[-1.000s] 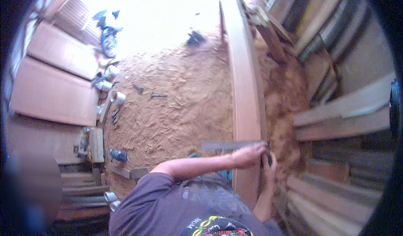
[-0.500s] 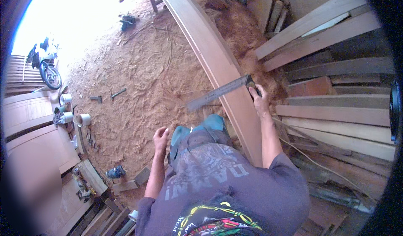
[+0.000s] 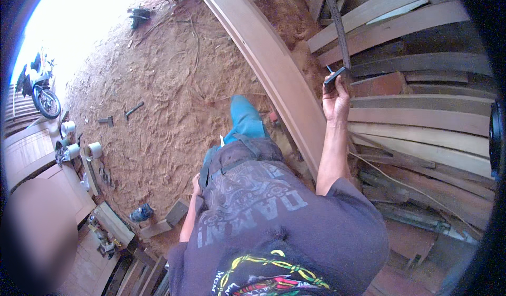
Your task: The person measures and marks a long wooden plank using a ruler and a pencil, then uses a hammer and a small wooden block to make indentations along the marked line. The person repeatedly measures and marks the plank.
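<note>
Fingers of right hand (image 3: 336,98) clamped on metal square (image 3: 337,30) over long plank (image 3: 274,75); left hand (image 3: 196,183) fingers hidden, can't tell.

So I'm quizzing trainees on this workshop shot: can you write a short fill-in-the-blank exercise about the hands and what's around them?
1. The right hand holds a metal ____ by its dark handle.
2. The floor is covered in ____.
3. The left hand rests at the person's ____.
4. The long curved plank is made of ____.

Missing words: square; sawdust; hip; wood
</note>
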`<state>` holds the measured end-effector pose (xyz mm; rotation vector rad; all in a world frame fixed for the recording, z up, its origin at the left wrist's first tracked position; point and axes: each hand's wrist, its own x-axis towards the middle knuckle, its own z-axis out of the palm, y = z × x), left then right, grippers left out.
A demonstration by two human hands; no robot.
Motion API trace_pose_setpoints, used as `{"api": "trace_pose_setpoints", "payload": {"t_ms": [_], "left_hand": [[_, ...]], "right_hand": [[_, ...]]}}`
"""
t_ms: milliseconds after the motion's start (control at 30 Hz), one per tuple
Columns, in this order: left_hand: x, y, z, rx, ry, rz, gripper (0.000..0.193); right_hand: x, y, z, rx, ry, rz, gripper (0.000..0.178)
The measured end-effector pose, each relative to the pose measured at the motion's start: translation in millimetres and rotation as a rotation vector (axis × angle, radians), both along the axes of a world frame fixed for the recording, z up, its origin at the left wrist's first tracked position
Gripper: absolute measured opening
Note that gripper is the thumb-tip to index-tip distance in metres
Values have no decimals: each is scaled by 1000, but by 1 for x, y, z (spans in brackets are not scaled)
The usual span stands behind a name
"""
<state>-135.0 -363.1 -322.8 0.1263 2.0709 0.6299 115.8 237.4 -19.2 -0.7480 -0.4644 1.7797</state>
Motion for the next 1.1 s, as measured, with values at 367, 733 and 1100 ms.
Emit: {"api": "trace_pose_setpoints", "payload": {"t_ms": [367,733,1100], "left_hand": [[-126,209,101,186,-221,518,37],[-180,368,214,-12,-195,61,40],[-158,544,323,9,-89,-596,29]], "right_hand": [[-89,100,3,41,7,60,23],[-168,197,-46,-123,-182,101,28],[-122,195,-61,-264,-267,-80,23]]}}
